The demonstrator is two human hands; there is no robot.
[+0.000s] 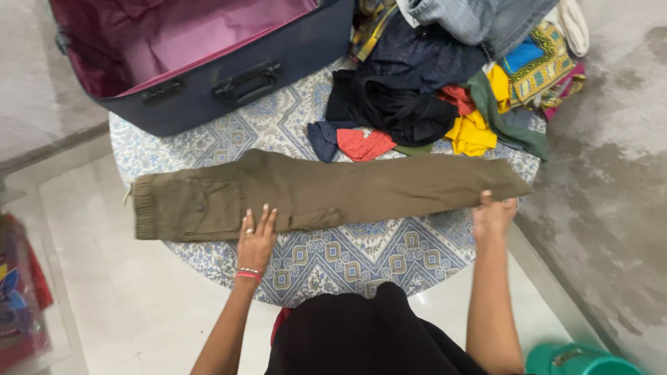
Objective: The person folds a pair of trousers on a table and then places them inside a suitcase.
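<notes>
A: Starting at the far left, our suitcase (208, 62) lies open with its pink lining bare, so as far as we can see nothing has gone in yet.

B: Agreed. Nearer to us, the olive trousers (319, 194) stretch left to right across the patterned tablecloth (347, 257), already folded lengthwise, leg over leg, cuffs at the left end.

A: Our left hand (256, 239) rests flat on them near the cargo pocket, fingers spread, pressing rather than gripping.

B: And our right hand (492, 214) closes on the waist end at the right, thumb on top, fingers tucked beneath the cloth.

A: So we judge the long fold done, while the crosswise folds are not yet made.

B: Far right, the pile of clothes (458, 76) sits loose: black, red, yellow, denim, printed pieces. We'd say most of the work is left.
</notes>
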